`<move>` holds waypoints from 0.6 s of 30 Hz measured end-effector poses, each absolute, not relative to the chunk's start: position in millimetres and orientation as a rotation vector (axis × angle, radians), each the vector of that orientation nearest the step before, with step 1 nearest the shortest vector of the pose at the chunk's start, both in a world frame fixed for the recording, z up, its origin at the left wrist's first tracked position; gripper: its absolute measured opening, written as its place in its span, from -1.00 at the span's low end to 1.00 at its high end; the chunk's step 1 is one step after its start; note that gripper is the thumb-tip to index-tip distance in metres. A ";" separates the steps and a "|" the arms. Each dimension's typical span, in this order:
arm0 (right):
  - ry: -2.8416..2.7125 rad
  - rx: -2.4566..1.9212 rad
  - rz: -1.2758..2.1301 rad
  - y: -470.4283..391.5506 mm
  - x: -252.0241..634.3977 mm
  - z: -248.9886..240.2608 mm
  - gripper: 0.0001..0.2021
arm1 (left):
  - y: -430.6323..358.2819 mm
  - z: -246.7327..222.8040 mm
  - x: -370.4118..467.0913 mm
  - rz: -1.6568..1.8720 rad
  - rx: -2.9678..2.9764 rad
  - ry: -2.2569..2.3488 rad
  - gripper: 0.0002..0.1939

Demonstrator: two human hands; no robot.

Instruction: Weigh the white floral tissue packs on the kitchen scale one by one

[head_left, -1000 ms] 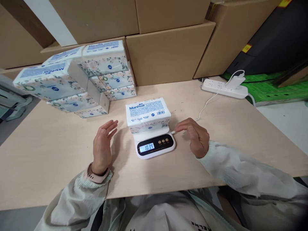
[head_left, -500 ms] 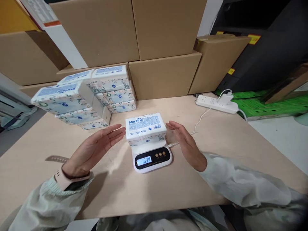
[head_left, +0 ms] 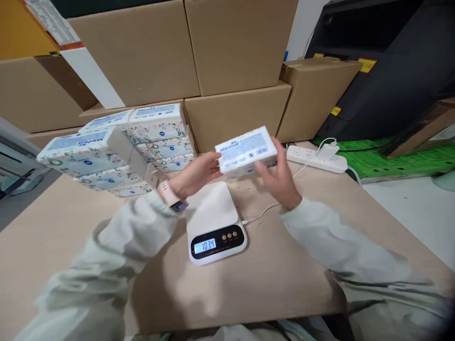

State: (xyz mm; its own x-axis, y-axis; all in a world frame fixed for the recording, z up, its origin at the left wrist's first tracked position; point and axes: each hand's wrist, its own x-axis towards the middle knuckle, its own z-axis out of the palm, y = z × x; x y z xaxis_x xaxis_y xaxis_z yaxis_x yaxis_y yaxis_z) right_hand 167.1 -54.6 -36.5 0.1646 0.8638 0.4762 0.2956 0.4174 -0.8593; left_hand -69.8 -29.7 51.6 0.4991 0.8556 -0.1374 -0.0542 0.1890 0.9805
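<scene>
Lifted since the earlier frame, the tissue pack [head_left: 245,149] is now off the scale [head_left: 213,208], in the air beyond its platform. Right hand [head_left: 282,182] grips the right end; left hand [head_left: 199,175] has its fingers at the left end, but whether they grip cannot be told. Uneven support could tip the pack onto the scale or its cable [head_left: 248,221].

Table [head_left: 280,270], scale [head_left: 213,210], tissue stacks [head_left: 115,150], power strip [head_left: 314,159]

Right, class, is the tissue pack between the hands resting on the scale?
No, the tissue pack is held in the air, apart from the scale.
</scene>
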 end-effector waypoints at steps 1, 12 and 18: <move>-1.371 -1.161 0.474 -34.0 182.5 -39.4 -0.15 | -12.0 49.7 -49.3 0.752 1.171 0.847 -0.68; -1.183 -1.526 0.283 23.1 252.1 -89.8 -0.27 | 10.1 20.4 13.5 0.906 1.208 1.047 -0.71; -1.301 -1.178 0.380 -15.4 188.5 -34.8 -0.67 | -57.2 73.2 -175.5 2.090 1.740 1.152 -0.84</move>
